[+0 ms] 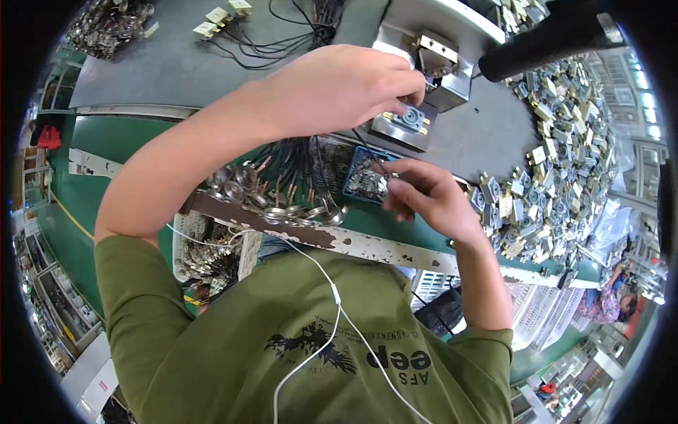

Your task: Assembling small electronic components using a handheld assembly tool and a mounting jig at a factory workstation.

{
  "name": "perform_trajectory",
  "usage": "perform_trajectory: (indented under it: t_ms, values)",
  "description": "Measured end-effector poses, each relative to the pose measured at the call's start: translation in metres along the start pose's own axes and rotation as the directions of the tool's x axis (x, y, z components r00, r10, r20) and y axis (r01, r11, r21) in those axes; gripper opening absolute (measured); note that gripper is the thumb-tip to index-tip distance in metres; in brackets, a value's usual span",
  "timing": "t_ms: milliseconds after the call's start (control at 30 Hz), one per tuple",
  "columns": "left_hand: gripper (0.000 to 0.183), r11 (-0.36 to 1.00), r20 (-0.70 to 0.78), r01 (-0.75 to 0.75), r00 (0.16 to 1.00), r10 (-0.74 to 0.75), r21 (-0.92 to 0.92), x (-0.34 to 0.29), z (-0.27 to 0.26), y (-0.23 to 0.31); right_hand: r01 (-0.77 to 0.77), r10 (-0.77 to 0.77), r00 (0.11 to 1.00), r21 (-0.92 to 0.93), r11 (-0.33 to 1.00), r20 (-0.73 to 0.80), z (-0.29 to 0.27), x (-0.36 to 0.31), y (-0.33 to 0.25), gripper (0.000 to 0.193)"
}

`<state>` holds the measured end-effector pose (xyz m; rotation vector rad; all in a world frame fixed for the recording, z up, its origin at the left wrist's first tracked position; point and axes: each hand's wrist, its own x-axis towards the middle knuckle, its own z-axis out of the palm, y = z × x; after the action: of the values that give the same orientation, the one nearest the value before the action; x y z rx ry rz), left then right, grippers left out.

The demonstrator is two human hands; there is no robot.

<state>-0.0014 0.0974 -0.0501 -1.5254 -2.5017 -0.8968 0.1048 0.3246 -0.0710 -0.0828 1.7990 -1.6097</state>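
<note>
My left hand (pixel 360 88) reaches over the steel fixture block (pixel 401 138), its fingers curled together just above a grey plug part with brass pins (pixel 409 118). What those fingers hold, if anything, is hidden. Right beside the block, my right hand (pixel 431 198) is at the edge of a blue tray (pixel 346 185) of small metal pieces (pixel 369 180). Its thumb and forefinger are pinched together; anything between them is too small to make out. A dark cable (pixel 361 141) runs between the block and the tray.
A metal press (pixel 441 67) stands behind the block. Many plug parts (pixel 558 162) heap up at the right. Black cables with stripped ends and metal rings (pixel 282 208) lie at the bench's near edge. Metal pieces (pixel 106 28) pile at far left; cream plugs (pixel 219 18) lie nearby.
</note>
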Motion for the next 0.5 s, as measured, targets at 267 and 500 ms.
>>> perform_trajectory:
  t_ms: [267,500]
  values:
    - [0.012,0.972,0.089,-0.065,0.995,0.046,0.226,0.014,0.026,-0.007,0.025,-0.018,0.997,0.104,0.994,-0.073,0.002,0.002,0.019,0.024]
    - [0.011,0.982,0.107,-0.062,0.993,0.043,0.179,0.015,0.031,-0.002,0.072,-0.063,0.995,0.12,0.99,-0.077,0.003,-0.003,0.018,0.027]
